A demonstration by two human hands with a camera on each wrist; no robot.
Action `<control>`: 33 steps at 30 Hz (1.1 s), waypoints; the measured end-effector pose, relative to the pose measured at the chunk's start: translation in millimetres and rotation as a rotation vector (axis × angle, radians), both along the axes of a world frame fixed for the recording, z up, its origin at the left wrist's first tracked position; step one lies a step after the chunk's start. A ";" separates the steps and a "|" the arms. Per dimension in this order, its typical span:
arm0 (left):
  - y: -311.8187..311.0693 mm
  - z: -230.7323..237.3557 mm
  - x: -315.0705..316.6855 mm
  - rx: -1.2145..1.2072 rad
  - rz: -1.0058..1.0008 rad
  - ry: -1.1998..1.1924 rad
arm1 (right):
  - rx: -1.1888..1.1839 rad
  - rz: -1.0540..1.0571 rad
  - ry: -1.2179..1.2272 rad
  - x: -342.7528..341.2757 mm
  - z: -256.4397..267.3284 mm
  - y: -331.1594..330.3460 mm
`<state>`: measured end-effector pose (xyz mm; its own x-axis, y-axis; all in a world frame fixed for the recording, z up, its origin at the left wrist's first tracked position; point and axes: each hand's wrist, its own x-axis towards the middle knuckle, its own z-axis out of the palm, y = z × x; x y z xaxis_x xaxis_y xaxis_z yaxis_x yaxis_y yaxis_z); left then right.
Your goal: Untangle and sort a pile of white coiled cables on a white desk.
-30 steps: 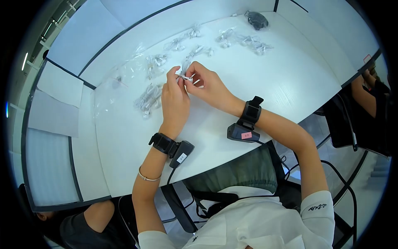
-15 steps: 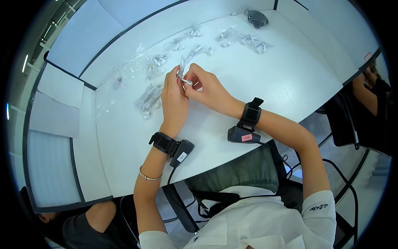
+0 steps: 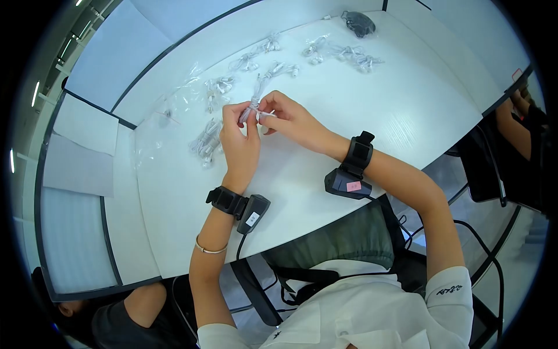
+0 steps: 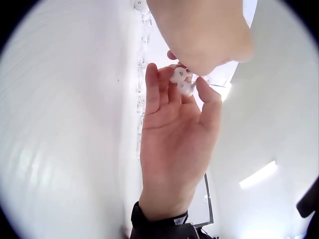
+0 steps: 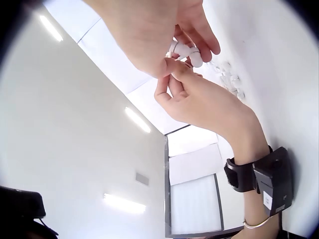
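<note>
Both hands meet over the table, at a bundle of white wired earphones [image 3: 254,103]. My left hand [image 3: 239,145] pinches the grey-white cable between thumb and fingers, and strands show above and below the fingertips. From the right side, my right hand [image 3: 299,127] pinches the same bundle with thumb and forefinger. Two white earbuds [image 4: 180,75] show between the hands in the left wrist view. The right wrist view has the earbuds [image 5: 182,50] close beside the fingers; the right hand hides part of the cable there.
More bundled white earphones lie around: a larger pile [image 3: 205,141] left of the hands, one bundle [image 3: 220,85] behind it, others [image 3: 357,58] farther back. Clear plastic bags [image 3: 165,119] spread at the left. A dark bagged item [image 3: 358,24] is at the back. White panels [image 3: 453,64] enclose the table.
My left fingers have bent further round the cable, exposing its loops below the fingertips. The earbud at the right fingertips has shifted, and the hands have moved slightly.
</note>
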<state>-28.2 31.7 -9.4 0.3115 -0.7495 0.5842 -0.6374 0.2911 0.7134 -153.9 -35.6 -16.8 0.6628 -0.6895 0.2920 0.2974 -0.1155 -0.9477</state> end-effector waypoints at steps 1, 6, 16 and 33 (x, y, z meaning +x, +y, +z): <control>0.6 1.2 0.1 -0.019 0.024 -0.072 | 0.031 0.015 -0.001 -1.2 2.8 0.0; 1.7 -0.5 1.0 -0.120 0.104 -0.257 | 0.050 0.102 0.003 -2.8 -0.5 -12.6; -1.1 0.5 -0.6 -0.260 -0.006 -0.146 | -0.024 -0.005 -0.031 -6.4 12.9 -1.5; 0.5 1.6 2.2 -0.221 -0.072 -0.163 | 0.080 0.093 -0.006 -5.3 6.6 -11.5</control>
